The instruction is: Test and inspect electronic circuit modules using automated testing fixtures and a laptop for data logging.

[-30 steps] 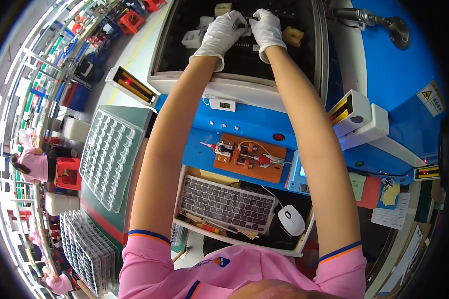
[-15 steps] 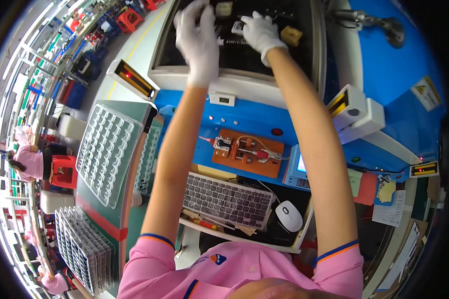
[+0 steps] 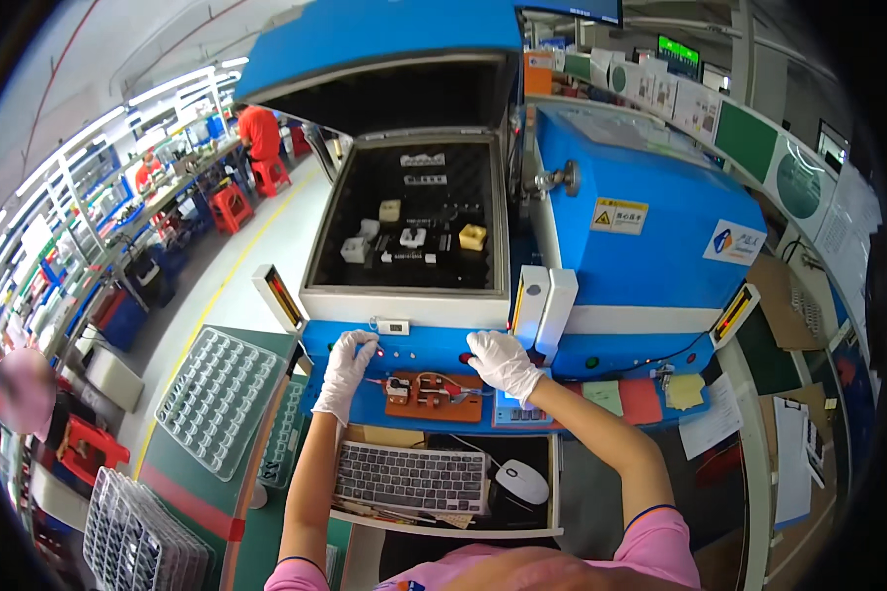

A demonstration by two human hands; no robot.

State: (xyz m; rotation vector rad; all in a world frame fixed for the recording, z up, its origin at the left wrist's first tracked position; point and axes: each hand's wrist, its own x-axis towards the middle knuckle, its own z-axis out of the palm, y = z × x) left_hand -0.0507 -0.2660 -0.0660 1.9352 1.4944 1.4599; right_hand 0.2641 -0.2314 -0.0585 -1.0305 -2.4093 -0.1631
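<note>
The left hand and the right hand, both in white gloves, are at the blue front panel of the machine. The fingers of both are partly bent; I see nothing held in them, but how tightly they close I cannot tell. The red button is just beside the right fingertips; touch is not clear. Between the hands, slightly lower, lies an orange base with a clamp. Behind the panel, small blocks sit inside the open box.
</note>
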